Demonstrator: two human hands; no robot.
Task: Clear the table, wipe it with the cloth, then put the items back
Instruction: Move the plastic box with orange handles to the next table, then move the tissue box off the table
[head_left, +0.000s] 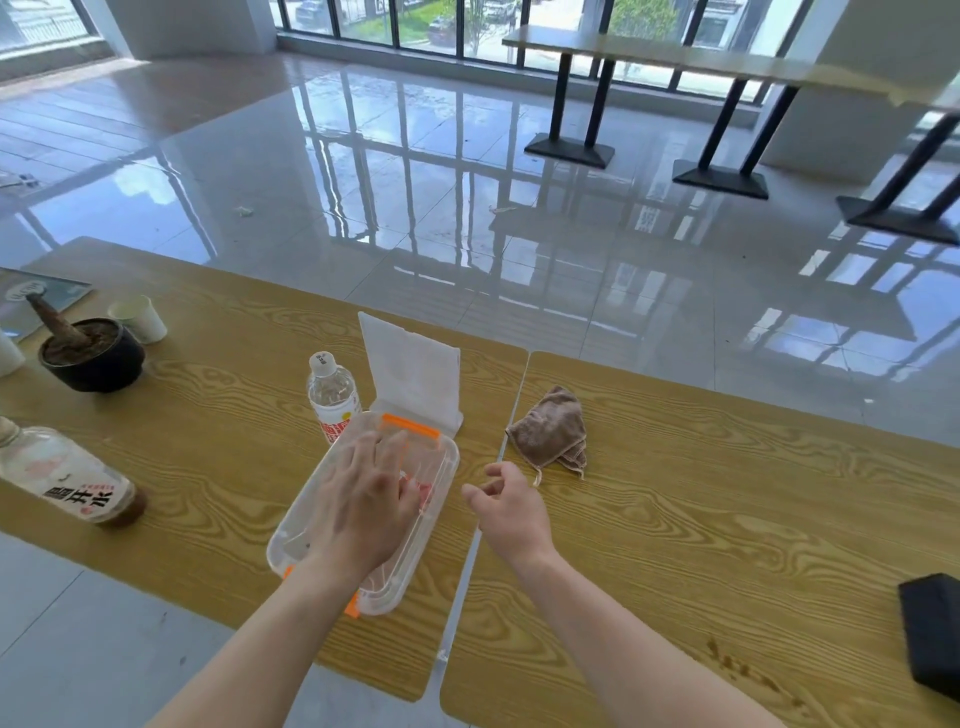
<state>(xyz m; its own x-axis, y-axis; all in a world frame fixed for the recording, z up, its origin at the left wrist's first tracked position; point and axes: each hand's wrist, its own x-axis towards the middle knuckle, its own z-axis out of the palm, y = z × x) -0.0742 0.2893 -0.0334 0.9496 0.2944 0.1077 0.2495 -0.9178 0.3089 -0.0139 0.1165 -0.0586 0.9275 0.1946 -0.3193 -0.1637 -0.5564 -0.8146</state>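
Our left hand (363, 493) lies flat on top of the clear box (297, 540) with orange clips, fingers straight, pressing and not gripping. Our right hand (511, 506) hangs just above the bench (727, 519), fingers loosely curled and holding nothing. The brown cloth (550, 428) sits crumpled on the right-hand bench top, just past the seam, ahead of the right hand and a little to its right. It is near that hand and well apart from the left. The box's long axis runs away from us, leaning right. We judge the cloth falls to the right hand with a short forward reach.
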